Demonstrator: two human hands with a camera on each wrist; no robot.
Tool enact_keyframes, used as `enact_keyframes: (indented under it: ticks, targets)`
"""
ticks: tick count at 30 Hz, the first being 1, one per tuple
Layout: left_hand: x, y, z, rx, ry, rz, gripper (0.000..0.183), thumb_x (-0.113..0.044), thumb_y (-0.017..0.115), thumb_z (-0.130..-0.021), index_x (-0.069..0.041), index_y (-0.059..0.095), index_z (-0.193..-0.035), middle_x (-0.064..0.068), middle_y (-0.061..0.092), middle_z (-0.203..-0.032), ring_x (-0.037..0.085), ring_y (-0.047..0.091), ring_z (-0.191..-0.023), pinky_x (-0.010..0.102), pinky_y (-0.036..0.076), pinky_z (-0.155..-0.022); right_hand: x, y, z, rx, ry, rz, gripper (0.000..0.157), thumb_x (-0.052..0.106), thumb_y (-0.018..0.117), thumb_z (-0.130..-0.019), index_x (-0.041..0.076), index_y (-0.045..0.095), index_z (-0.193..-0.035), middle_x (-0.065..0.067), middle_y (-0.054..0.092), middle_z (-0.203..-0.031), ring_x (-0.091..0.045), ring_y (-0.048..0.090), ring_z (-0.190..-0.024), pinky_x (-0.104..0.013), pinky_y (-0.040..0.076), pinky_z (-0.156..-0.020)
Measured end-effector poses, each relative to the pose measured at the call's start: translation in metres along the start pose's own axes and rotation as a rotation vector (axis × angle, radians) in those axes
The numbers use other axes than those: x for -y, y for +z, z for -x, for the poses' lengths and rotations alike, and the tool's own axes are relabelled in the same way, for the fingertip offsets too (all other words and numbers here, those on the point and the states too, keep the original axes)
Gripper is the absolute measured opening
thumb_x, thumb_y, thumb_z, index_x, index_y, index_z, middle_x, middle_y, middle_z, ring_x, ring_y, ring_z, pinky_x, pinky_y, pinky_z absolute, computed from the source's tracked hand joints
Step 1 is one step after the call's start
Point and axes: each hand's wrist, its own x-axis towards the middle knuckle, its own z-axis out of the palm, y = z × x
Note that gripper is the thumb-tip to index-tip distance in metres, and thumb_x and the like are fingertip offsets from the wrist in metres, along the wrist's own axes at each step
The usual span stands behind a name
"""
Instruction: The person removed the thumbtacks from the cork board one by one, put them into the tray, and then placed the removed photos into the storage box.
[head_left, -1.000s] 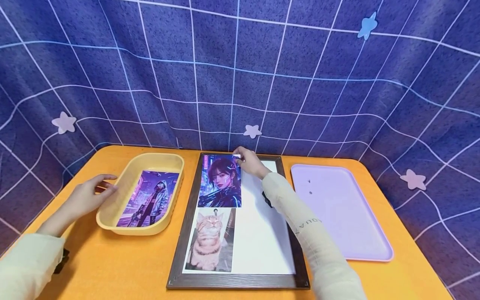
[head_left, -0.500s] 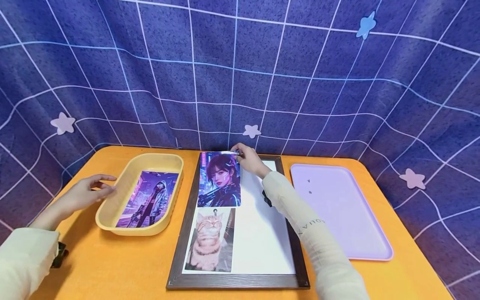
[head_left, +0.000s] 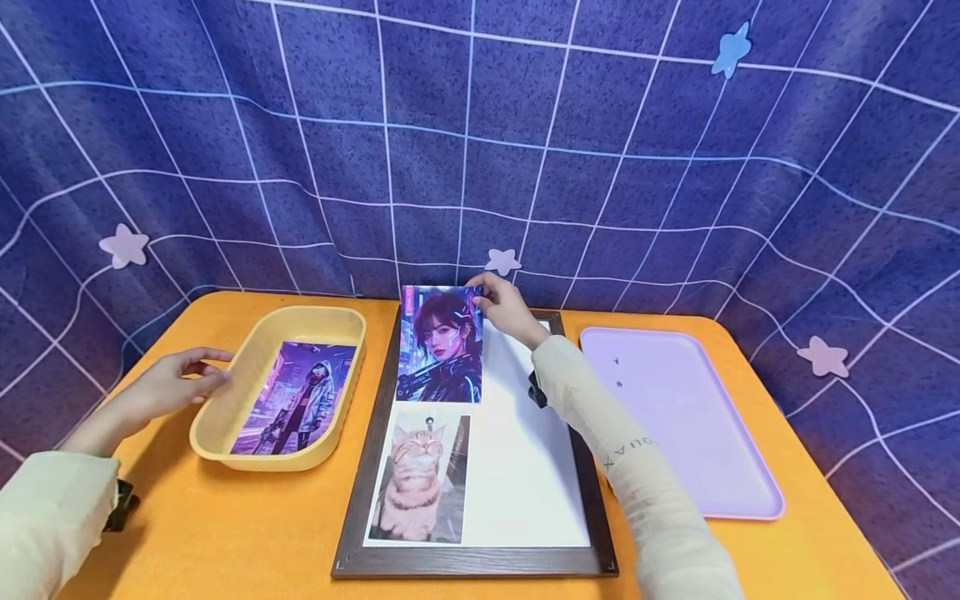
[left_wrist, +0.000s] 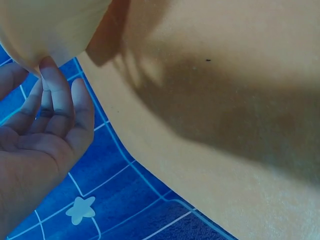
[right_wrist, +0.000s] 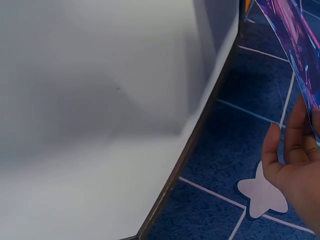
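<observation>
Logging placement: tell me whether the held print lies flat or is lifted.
The print lifted at its top, which the right hand holds off the frame; bottom unclear.

Just right of the dark-brown rectangular wooden frame point(head_left: 476, 562), the cream fabric right sleeve point(head_left: 626, 477) bears a short row of dark capitals; X, A and U can be made out, the rest not surely. At the frame's upper left, the glossy purple-and-blue rectangular portrait print point(head_left: 441, 350) carries a pink vertical strip point(head_left: 408, 302), its tiny marks illegible.
</observation>
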Motion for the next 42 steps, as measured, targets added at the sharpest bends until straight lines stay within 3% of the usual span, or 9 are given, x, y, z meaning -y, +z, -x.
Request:
enact_keyframes:
  ticks: [5, 13, 24, 30, 38, 42]
  targets:
    - [0.001, -0.002, -0.001, 0.009, -0.011, 0.008, 0.047, -0.021, 0.054, -0.092, 0.008, 0.04, -0.126, 0.001, 0.054, -0.088, 0.003, 0.052, -0.068, 0.024, 0.05, -0.06, 0.002, -0.005, -0.002, -0.018, 0.016, -0.055, 0.024, -0.002, 0.049, -0.09, 0.007, 0.058, -0.11, -0.004, 0.041, -0.077, -0.014, 0.044, -0.065, -0.022, 0.037, -0.056]
    - [0.002, -0.002, -0.001, 0.018, -0.015, 0.023, 0.049, -0.02, 0.055, -0.091, 0.009, 0.038, -0.127, 0.001, 0.055, -0.09, 0.001, 0.052, -0.071, 0.024, 0.05, -0.061, 0.015, -0.011, -0.003, -0.013, 0.053, -0.124, 0.025, -0.001, 0.047, -0.091, 0.004, 0.057, -0.114, -0.007, 0.049, -0.08, -0.015, 0.048, -0.072, -0.024, 0.042, -0.066]
    - [0.004, 0.0, -0.001, 0.018, -0.023, 0.038, 0.048, -0.02, 0.053, -0.092, 0.009, 0.037, -0.127, 0.0, 0.054, -0.09, 0.0, 0.051, -0.072, 0.023, 0.049, -0.061, 0.03, -0.011, -0.011, -0.006, 0.025, -0.212, 0.025, 0.002, 0.047, -0.093, 0.006, 0.056, -0.115, -0.002, 0.046, -0.077, -0.013, 0.047, -0.07, -0.026, 0.042, -0.066]
    - [0.005, 0.001, -0.001, 0.008, -0.026, 0.049, 0.048, -0.02, 0.054, -0.092, 0.008, 0.037, -0.127, -0.002, 0.055, -0.089, -0.001, 0.051, -0.073, 0.023, 0.05, -0.061, 0.045, 0.0, -0.014, 0.01, 0.006, -0.255, 0.026, 0.001, 0.047, -0.092, 0.006, 0.056, -0.116, -0.001, 0.044, -0.076, -0.012, 0.045, -0.067, -0.03, 0.042, -0.067]
    - [0.004, 0.001, 0.0, 0.0, -0.026, 0.041, 0.049, -0.022, 0.054, -0.092, 0.008, 0.038, -0.127, -0.003, 0.054, -0.089, -0.002, 0.052, -0.074, 0.024, 0.05, -0.063, 0.062, 0.026, -0.018, 0.019, -0.023, -0.25, 0.025, -0.001, 0.05, -0.09, 0.003, 0.058, -0.114, 0.0, 0.045, -0.072, -0.011, 0.043, -0.066, -0.021, 0.038, -0.061]
    - [0.004, 0.002, -0.001, 0.0, -0.024, 0.041, 0.049, -0.022, 0.054, -0.092, 0.007, 0.038, -0.128, -0.003, 0.055, -0.089, -0.003, 0.051, -0.075, 0.024, 0.05, -0.063, 0.083, 0.033, -0.01, 0.068, -0.015, -0.262, 0.028, -0.004, 0.048, -0.09, -0.002, 0.055, -0.116, -0.003, 0.045, -0.074, -0.011, 0.043, -0.066, -0.02, 0.038, -0.059]
